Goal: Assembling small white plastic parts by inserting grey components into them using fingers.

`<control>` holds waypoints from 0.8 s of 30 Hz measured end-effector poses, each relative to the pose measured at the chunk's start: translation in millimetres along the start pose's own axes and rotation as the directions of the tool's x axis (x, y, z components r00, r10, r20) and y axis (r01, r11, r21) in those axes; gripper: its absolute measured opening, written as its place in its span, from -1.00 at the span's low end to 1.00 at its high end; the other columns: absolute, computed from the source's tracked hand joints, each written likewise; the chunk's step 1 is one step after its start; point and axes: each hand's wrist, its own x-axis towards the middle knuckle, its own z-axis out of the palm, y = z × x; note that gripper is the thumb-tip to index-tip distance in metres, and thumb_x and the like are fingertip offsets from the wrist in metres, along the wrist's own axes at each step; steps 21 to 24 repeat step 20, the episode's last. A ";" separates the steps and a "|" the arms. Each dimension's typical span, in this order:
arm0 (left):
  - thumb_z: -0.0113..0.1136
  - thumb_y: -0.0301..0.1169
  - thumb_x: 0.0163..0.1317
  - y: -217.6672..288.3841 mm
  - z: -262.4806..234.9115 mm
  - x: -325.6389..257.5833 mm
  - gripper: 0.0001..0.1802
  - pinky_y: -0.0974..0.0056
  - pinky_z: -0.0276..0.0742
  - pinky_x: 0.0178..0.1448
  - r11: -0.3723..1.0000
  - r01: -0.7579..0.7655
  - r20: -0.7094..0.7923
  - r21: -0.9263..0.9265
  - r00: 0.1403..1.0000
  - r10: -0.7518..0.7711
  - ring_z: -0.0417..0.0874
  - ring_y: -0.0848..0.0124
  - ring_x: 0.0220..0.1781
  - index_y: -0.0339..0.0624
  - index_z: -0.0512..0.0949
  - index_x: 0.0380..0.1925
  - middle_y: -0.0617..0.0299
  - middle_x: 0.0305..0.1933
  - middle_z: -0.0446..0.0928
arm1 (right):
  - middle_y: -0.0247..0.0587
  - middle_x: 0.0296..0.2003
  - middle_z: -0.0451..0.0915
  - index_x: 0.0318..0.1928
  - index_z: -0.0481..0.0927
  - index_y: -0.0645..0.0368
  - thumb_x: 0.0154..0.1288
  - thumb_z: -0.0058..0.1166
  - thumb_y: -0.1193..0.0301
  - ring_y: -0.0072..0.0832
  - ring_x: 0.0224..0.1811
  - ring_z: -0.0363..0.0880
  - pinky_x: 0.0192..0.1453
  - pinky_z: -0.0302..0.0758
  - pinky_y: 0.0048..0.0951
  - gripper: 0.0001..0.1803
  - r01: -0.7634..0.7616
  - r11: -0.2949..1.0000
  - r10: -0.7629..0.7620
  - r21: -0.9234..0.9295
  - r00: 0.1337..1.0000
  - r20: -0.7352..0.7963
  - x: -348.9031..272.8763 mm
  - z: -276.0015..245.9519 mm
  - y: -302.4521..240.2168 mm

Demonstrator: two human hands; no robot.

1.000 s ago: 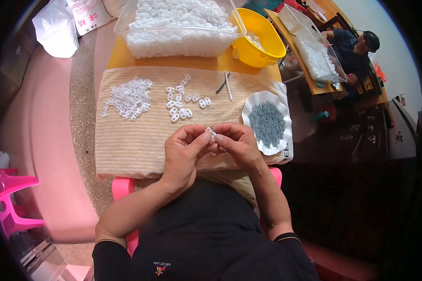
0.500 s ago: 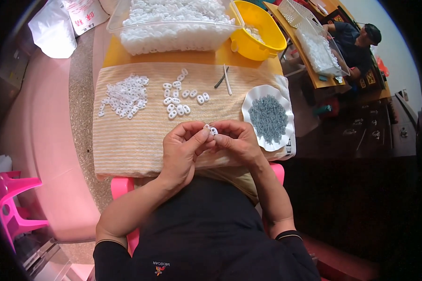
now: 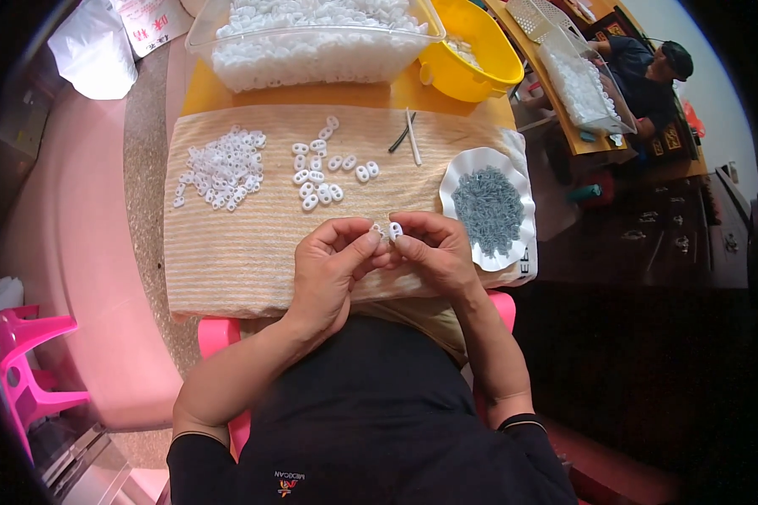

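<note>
Near the front of the striped cloth (image 3: 227,269), my two hands are close together. My left hand (image 3: 337,265) pinches a small white plastic piece (image 3: 377,230) between thumb and forefinger. In the same grip of thumb and finger, my right hand (image 3: 436,257) has a white two-hole oval piece (image 3: 396,228), held upright. A narrow gap shows between the two pieces. Beyond my hands lie several loose white two-hole oval pieces (image 3: 317,176). Farther left is a heap of smaller white pieces (image 3: 225,168). Right of my right hand, a white wavy-rimmed plate (image 3: 526,209) holds many small grey pieces (image 3: 486,210).
One black and one white thin stick (image 3: 413,139) cross on the cloth. At the back stand a clear bin (image 3: 312,38) full of white pieces and a yellow basin (image 3: 501,67). A pink stool (image 3: 34,337) is at left. Another person (image 3: 640,76) sits at a table far right.
My right hand has drawn slightly right, so the white oval piece now stands apart from the small piece in my left hand. The left hand has hardly moved.
</note>
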 end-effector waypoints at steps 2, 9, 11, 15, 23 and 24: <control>0.20 -0.55 0.22 -0.5 -0.8 0.9 -0.83 0.36 0.65 -0.15 1.000 0.006 0.000 0.002 1.000 -0.006 0.65 0.41 -0.28 -0.29 0.49 -0.19 0.14 -0.31 0.58 | -0.15 -0.25 0.64 0.02 0.52 0.38 0.28 0.12 0.54 -0.49 -0.30 0.65 -0.19 0.61 -0.50 -0.69 -0.005 1.000 0.006 0.007 1.000 -0.006 0.7 -0.4 1.3; 0.21 -0.57 0.20 0.7 0.1 1.0 -0.82 0.35 0.66 -0.15 0.998 0.047 -0.018 0.034 0.999 -0.047 0.65 0.40 -0.29 -0.28 0.49 -0.19 0.15 -0.31 0.58 | -0.15 -0.25 0.62 0.08 0.48 0.39 0.30 0.10 0.54 -0.52 -0.29 0.59 -0.17 0.57 -0.50 -0.64 -0.046 0.999 0.046 0.006 0.998 -0.036 -0.7 -2.1 1.6; 0.21 -0.57 0.20 1.1 0.4 1.0 -0.82 0.35 0.65 -0.15 0.998 0.045 -0.017 0.047 0.999 -0.044 0.65 0.41 -0.29 -0.28 0.49 -0.19 0.15 -0.31 0.58 | -0.19 -0.26 0.62 0.07 0.50 0.37 0.30 0.11 0.52 -0.54 -0.31 0.60 -0.18 0.58 -0.51 -0.65 -0.040 0.998 0.041 0.051 0.999 -0.033 -0.2 -2.1 3.2; 0.21 -0.57 0.20 1.8 2.9 1.1 -0.82 0.36 0.66 -0.14 0.998 0.057 -0.025 0.025 0.998 -0.056 0.65 0.42 -0.29 -0.28 0.50 -0.19 0.15 -0.31 0.59 | -0.23 -0.27 0.63 0.07 0.52 0.34 0.29 0.12 0.50 -0.56 -0.32 0.60 -0.18 0.59 -0.52 -0.66 -0.050 0.996 0.054 0.070 0.997 -0.047 -0.1 -2.4 2.7; 0.17 -0.59 0.23 0.4 0.4 1.7 -0.81 0.36 0.67 -0.13 0.998 0.058 -0.026 0.027 0.998 -0.058 0.68 0.36 -0.27 -0.37 0.48 -0.16 0.08 -0.27 0.60 | -0.22 -0.28 0.63 0.08 0.52 0.32 0.29 0.12 0.50 -0.56 -0.31 0.60 -0.17 0.59 -0.51 -0.65 -0.050 0.996 0.054 0.080 0.998 -0.039 0.6 -2.9 4.0; 0.17 -0.59 0.23 0.4 0.4 1.7 -0.81 0.36 0.67 -0.13 0.998 0.058 -0.026 0.027 0.998 -0.058 0.68 0.36 -0.27 -0.37 0.48 -0.16 0.08 -0.27 0.60 | -0.22 -0.28 0.63 0.08 0.52 0.32 0.29 0.12 0.50 -0.56 -0.31 0.60 -0.17 0.59 -0.51 -0.65 -0.050 0.996 0.054 0.080 0.998 -0.039 0.6 -2.9 4.0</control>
